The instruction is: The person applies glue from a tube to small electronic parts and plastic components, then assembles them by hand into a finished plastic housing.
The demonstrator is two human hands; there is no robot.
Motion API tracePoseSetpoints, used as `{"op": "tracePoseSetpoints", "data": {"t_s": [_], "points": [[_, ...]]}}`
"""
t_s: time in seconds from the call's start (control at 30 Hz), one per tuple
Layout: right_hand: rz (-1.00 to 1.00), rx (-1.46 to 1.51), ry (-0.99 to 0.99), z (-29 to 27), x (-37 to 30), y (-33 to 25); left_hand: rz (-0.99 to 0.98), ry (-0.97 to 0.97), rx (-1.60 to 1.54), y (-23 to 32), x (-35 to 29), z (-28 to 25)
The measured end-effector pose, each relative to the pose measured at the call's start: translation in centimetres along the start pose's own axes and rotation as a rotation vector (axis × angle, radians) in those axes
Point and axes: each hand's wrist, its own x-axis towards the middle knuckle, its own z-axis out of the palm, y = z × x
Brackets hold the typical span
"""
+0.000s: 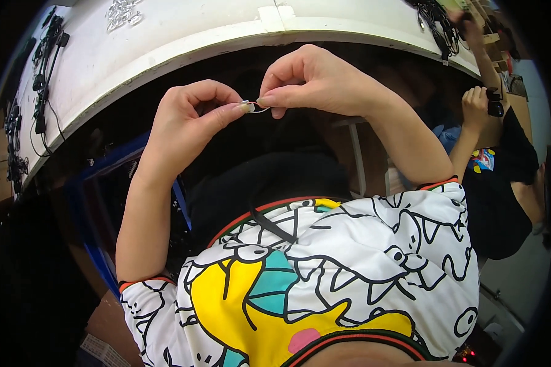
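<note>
My left hand (193,119) pinches a small whitish part (248,106) between thumb and forefinger. From it, short thin wires (261,111), pale with a reddish strand, loop across to my right hand (315,82). The fingertips of my right hand are pressed together on the other end of these wires. What lies inside the right pinch is mostly hidden by the fingers. Both hands are raised in front of the table's near edge, a short gap apart.
A white table (196,24) curves across the top. Black cable bundles (43,73) lie at its left, more cables (438,27) at its right, and clear small pieces (123,13) at the back. Another person (499,196) works at the right. A blue-edged container (95,238) stands lower left.
</note>
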Motion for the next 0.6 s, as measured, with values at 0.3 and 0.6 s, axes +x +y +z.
{"op": "tracePoseSetpoints", "data": {"t_s": [0.3, 0.6], "points": [[-0.026, -0.089, -0.011, 0.0, 0.0, -0.4, -0.098, -0.078, -0.263, -0.2, -0.1, -0.3], [-0.137, 0.171, 0.019, 1.0, 0.5, 0.4, -0.137, 0.056, -0.75, -1.7, 0.2, 1.1]]}}
